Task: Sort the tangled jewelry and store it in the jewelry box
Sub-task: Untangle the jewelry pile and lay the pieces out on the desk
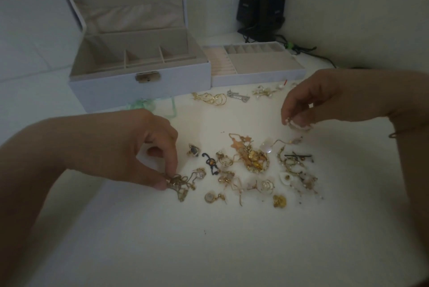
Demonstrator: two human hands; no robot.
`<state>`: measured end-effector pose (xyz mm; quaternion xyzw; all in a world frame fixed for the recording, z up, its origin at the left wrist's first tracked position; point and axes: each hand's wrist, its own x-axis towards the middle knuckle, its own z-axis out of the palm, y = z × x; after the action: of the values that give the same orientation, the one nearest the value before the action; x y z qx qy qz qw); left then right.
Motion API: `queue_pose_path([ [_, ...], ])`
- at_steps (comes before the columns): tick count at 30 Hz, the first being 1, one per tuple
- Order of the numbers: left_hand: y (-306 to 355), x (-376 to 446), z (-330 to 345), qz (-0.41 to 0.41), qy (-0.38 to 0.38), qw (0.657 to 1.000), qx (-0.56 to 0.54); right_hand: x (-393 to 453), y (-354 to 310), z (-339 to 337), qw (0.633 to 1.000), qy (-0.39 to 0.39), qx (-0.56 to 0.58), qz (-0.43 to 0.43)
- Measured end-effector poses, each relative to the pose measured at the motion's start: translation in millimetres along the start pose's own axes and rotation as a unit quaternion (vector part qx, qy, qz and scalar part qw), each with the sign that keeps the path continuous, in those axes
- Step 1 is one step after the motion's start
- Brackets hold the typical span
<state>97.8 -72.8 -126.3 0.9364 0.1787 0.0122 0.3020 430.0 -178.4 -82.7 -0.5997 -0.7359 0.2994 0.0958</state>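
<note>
Here my left hand [148, 147] pinches a gold tangled chain [180, 184] at the left edge of the jewelry pile [250, 166] in the middle of the white table [209, 240]. My right hand [325, 98] pinches a small pearly piece [298, 125] above the pile. The open jewelry box [139, 66] sits at the table's far edge, its tray [255, 64] beside it.

Looking toward one o'clock, you're seeing two black speakers [262, 1] standing upright side by side in the corner. Their dark cables [301, 51] are trailing toward three o'clock across the white table [209, 240], a green tie [289, 45] wrapping them.
</note>
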Motion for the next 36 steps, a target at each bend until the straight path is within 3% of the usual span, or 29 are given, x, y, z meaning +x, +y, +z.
queue_pose_path([
  [10, 11, 6, -6, 0.085, -0.035, 0.995, 0.048, 5, -14, 8, 0.994, 0.076, 0.031, -0.074],
  [12, 6, 6, -1, 0.072, -0.024, 0.996, 0.049, 6, -16, 10, 0.992, 0.077, 0.030, -0.094],
  [16, -6, 0, 17, 0.012, 0.082, 0.996, -0.019, 8, -25, 14, 0.993, 0.056, -0.002, -0.101],
  [21, 1, 4, 16, 0.017, 0.062, 0.998, 0.015, 17, -33, 24, 0.985, 0.087, -0.052, -0.139],
  [27, 4, 5, 15, 0.028, 0.046, 0.998, 0.020, 26, -45, 44, 0.985, 0.035, -0.098, -0.138],
  [31, 14, 12, 4, 0.112, 0.032, 0.992, 0.043, 21, -45, 43, 0.985, -0.027, -0.116, -0.127],
  [36, 15, 16, 2, 0.122, 0.081, 0.987, 0.070, 13, -45, 34, 0.986, -0.028, -0.087, -0.138],
])
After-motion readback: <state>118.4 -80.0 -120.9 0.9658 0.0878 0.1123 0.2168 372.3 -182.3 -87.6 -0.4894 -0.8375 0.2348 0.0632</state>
